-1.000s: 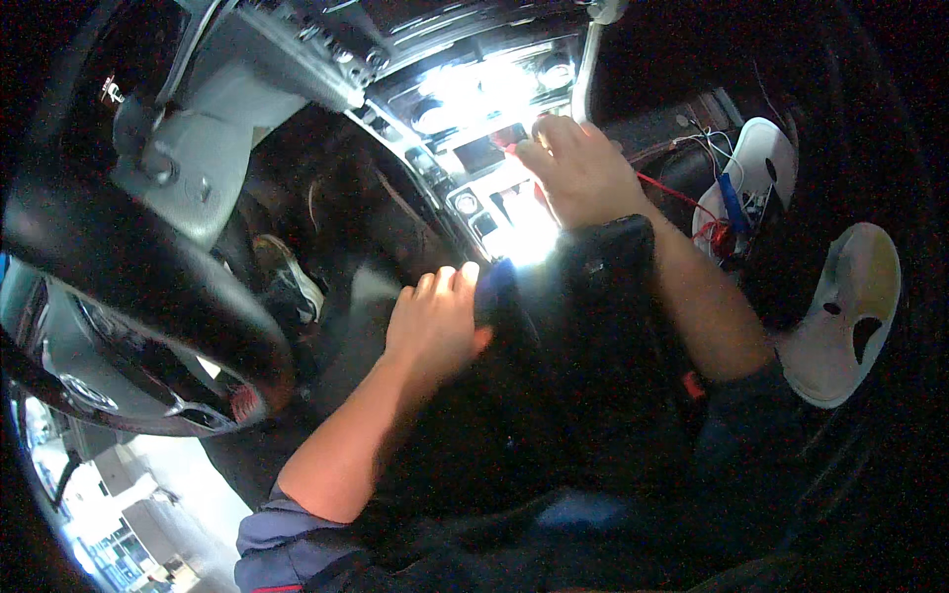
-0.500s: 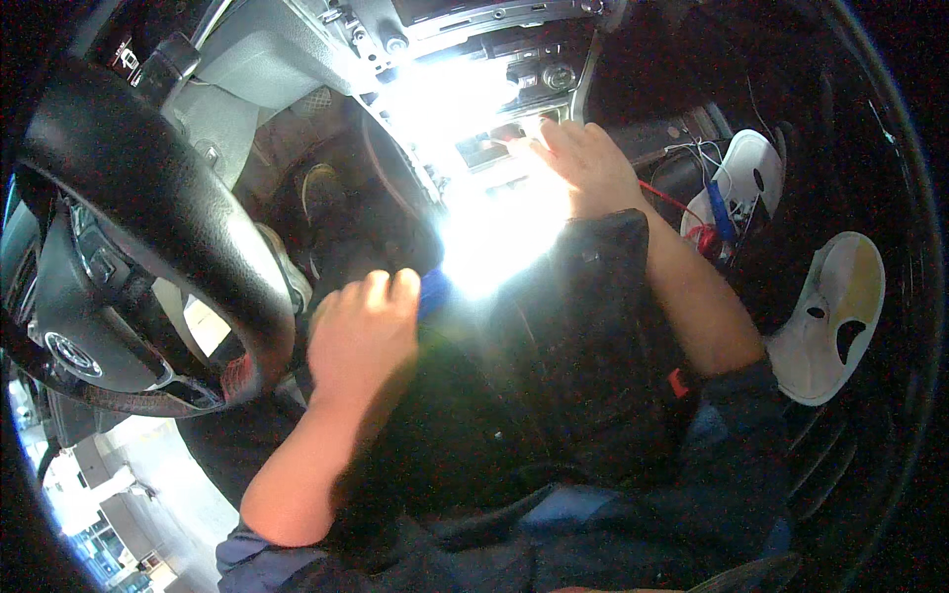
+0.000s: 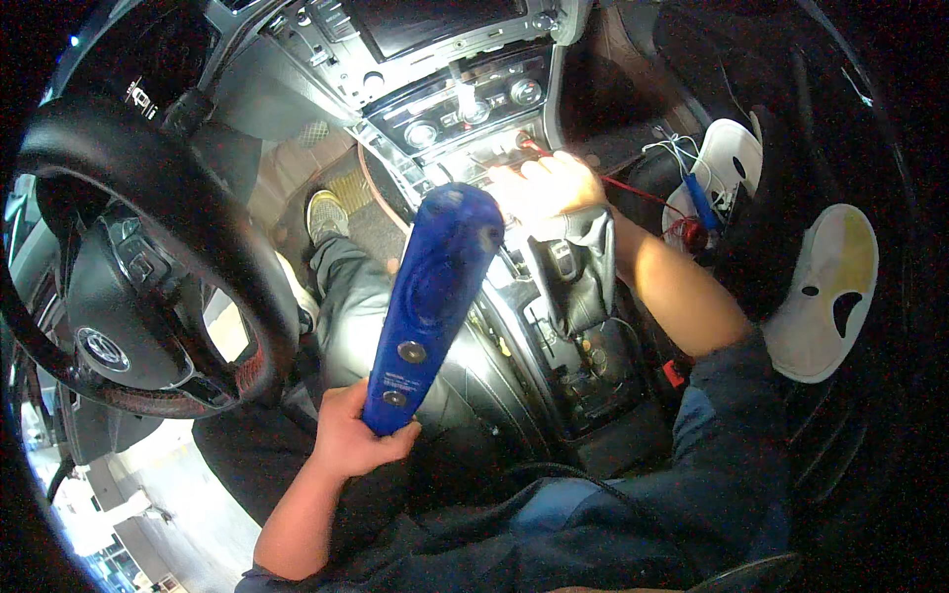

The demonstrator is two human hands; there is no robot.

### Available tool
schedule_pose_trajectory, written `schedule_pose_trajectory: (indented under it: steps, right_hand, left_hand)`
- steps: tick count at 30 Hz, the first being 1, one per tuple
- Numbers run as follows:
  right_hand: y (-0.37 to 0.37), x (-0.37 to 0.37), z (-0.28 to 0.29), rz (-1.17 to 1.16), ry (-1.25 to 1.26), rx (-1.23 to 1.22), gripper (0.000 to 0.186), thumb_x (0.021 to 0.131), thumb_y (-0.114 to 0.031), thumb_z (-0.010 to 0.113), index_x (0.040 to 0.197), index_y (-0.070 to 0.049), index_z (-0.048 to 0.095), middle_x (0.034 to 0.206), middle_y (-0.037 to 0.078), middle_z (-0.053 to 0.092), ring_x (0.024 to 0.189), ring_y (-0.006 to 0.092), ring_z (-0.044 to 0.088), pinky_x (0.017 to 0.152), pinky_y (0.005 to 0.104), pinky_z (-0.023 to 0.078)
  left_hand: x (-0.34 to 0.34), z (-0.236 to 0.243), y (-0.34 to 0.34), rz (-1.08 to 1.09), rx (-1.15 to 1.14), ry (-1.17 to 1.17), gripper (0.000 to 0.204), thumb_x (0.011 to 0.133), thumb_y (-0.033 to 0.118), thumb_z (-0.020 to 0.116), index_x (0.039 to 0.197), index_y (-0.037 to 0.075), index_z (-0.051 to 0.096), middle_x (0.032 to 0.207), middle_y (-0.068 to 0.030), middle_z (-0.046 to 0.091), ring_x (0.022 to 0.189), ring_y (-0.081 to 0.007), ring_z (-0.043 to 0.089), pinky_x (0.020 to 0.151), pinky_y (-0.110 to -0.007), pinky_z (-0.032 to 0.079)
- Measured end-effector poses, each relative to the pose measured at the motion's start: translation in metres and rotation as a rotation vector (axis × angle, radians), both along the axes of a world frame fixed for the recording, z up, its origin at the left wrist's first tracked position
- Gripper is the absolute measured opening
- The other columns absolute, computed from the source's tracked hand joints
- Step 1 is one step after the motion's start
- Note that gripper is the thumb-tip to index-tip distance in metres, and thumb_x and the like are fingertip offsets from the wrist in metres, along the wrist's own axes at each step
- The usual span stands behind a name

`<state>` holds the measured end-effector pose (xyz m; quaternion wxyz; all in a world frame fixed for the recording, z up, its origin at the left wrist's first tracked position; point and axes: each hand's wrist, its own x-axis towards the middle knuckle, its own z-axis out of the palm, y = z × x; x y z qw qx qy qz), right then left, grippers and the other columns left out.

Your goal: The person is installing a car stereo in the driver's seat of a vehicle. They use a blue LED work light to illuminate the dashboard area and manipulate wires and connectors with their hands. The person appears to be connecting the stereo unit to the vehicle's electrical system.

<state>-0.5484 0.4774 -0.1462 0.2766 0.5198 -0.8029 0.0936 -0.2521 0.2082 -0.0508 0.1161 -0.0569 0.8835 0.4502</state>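
My left hand [image 3: 354, 437] grips the lower end of a blue work light [image 3: 425, 306], held upright with its back, set with round metal discs, toward me. Bright light falls on the centre console beyond it. At the lower edge of the climate control panel [image 3: 473, 114], my right hand [image 3: 561, 188] reaches in with curled fingers. Glare washes out the fingertips, so whatever they hold is hidden. Below that hand stands the gear lever with its loose black leather boot [image 3: 581, 287], rising from an opened console [image 3: 583, 366]. Just beyond the hand runs a red cable [image 3: 623, 185].
The steering wheel [image 3: 188, 227] fills the left side. On the right are white slipper-like pieces [image 3: 820, 296], a blue-handled tool [image 3: 702, 203], white wires [image 3: 677, 146] and a red coil [image 3: 692, 233]. A display screen [image 3: 435, 25] sits above the climate panel.
My left hand has turned and raised the work light, so its blue back faces me and the glare has dropped. My right hand has moved slightly down and left. The gear lever and console now show.
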Motion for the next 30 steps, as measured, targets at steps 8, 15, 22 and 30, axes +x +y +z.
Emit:
schedule_pose_trajectory:
  steps: [8,15,22,30]
  right_hand:
    - [-0.005,-0.006,0.002,0.032,-0.197,0.156,0.038,0.088,-0.034,0.062,0.12,-0.015,0.066,0.117,0.008,0.065,0.108,0.0281,0.063,0.091,0.0419,0.049]
    - [0.0,-0.004,0.007,0.122,0.153,0.05,0.038,0.085,-0.029,0.064,0.118,-0.011,0.066,0.117,0.01,0.064,0.099,0.0239,0.064,0.082,0.0402,0.047]
    - [-0.002,0.002,0.002,-0.082,-0.009,0.212,0.047,0.093,-0.037,0.061,0.133,-0.014,0.061,0.125,0.011,0.064,0.118,0.0291,0.06,0.095,0.0445,0.049]
    - [-0.007,-0.028,0.029,0.094,-0.42,0.108,0.035,0.094,-0.033,0.061,0.122,-0.015,0.071,0.111,0.012,0.074,0.104,0.0304,0.069,0.091,0.0406,0.054]
  left_hand:
    - [0.005,-0.022,-0.018,0.115,0.18,-0.04,0.019,0.072,0.013,0.08,0.085,0.004,0.069,0.076,-0.0049,0.074,0.071,-0.0143,0.072,0.068,-0.031,0.057]
    - [0.003,-0.029,-0.021,0.114,0.254,-0.032,0.024,0.076,0.017,0.079,0.088,0.001,0.066,0.078,-0.007,0.073,0.072,-0.0167,0.071,0.07,-0.032,0.057]
    - [0.003,-0.027,-0.025,0.173,0.407,-0.098,0.026,0.077,0.017,0.077,0.091,-0.001,0.064,0.078,-0.0095,0.071,0.072,-0.0189,0.071,0.07,-0.034,0.058]
    - [-0.009,-0.04,-0.014,0.166,0.452,-0.056,0.021,0.079,0.01,0.074,0.095,0.0,0.064,0.081,-0.0078,0.072,0.073,-0.0171,0.071,0.07,-0.033,0.058]
